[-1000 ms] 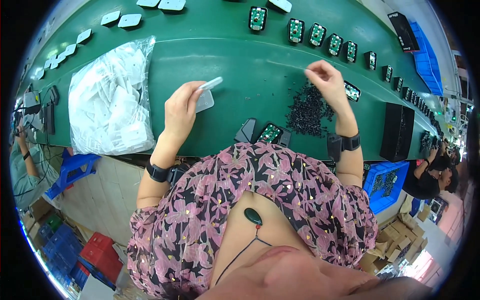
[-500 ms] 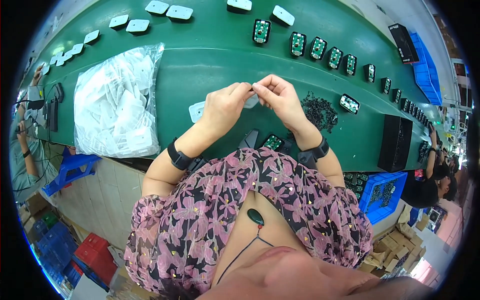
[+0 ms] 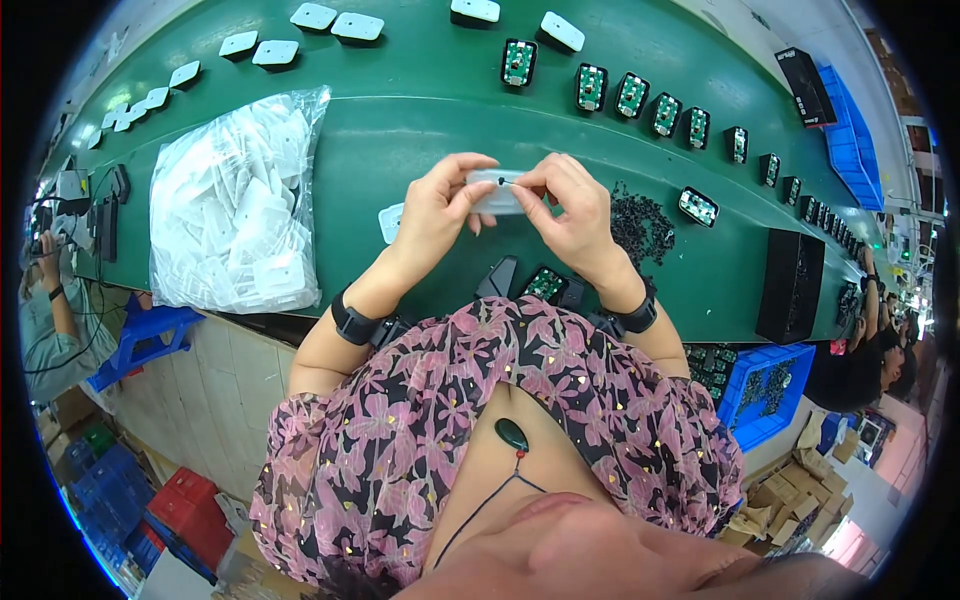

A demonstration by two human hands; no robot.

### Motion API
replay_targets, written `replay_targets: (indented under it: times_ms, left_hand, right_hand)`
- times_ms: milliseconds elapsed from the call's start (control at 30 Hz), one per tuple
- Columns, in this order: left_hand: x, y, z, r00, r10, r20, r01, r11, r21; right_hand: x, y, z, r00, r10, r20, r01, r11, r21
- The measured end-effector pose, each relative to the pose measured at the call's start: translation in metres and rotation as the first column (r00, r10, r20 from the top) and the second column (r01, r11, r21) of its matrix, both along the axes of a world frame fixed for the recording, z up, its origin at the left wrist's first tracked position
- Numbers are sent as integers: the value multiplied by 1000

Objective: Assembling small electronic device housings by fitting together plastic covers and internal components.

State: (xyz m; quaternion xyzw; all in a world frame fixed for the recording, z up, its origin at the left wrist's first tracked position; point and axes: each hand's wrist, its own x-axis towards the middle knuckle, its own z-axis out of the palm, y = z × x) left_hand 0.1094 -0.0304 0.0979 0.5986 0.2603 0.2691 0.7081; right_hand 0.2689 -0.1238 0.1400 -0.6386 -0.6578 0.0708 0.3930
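Note:
In front of my chest, my left hand (image 3: 437, 203) grips a translucent white plastic cover (image 3: 488, 200) by its left end, thumb on the near side. My right hand (image 3: 572, 212) has thumb and forefinger pinched at a small black part (image 3: 502, 181) on the cover's face. Just left of my left wrist another white cover (image 3: 389, 224) lies on the green table. A pile of small black parts (image 3: 642, 228) is spread right of my right hand. Close to my body sit a black housing with a green circuit board (image 3: 545, 284) and a dark grey shell piece (image 3: 497, 278).
A clear bag full of white covers (image 3: 235, 205) fills the left. Black housings with circuit boards (image 3: 591, 88) line the far right; white-topped units (image 3: 358, 27) line the far left. A black box (image 3: 790, 285) and blue bin (image 3: 765, 395) stand right. Other people work at both sides.
My hands have drawn slightly apart and turned the white cover, so its face and the small black part now show. At far left, another person's hand has pulled back from the white-topped units.

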Motion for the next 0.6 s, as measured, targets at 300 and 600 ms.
replay_targets:
  times_ms: [300, 600]
  left_hand:
    - [0, -3, -19, 994, 40, 107, -16, 977, -213]
    - [4, -9, -26, 975, 161, 156, -173, 983, 68]
  right_hand:
    - [-5, 4, -18, 991, -90, -102, 80, 992, -97]
    - [-9, 7, -28, 902, -239, -359, 85, 914, -396]
